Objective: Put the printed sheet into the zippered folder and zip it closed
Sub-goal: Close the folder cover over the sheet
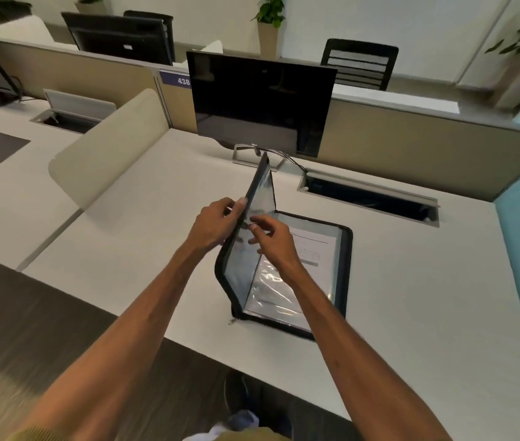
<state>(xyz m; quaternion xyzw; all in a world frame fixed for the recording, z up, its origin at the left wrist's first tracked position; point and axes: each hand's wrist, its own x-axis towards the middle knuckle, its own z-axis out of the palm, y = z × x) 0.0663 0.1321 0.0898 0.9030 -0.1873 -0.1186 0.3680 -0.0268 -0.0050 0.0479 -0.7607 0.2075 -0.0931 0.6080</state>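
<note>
Desk (411, 281) — open folder (346, 268), sheet (311, 249) inside

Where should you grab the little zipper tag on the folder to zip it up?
Pinch the small metal zipper pull dangling at the zippered folder's near-left corner. It sticks out over the desk, free, so come from the front-left with finger and thumb, probably after the raised cover is down.
</note>
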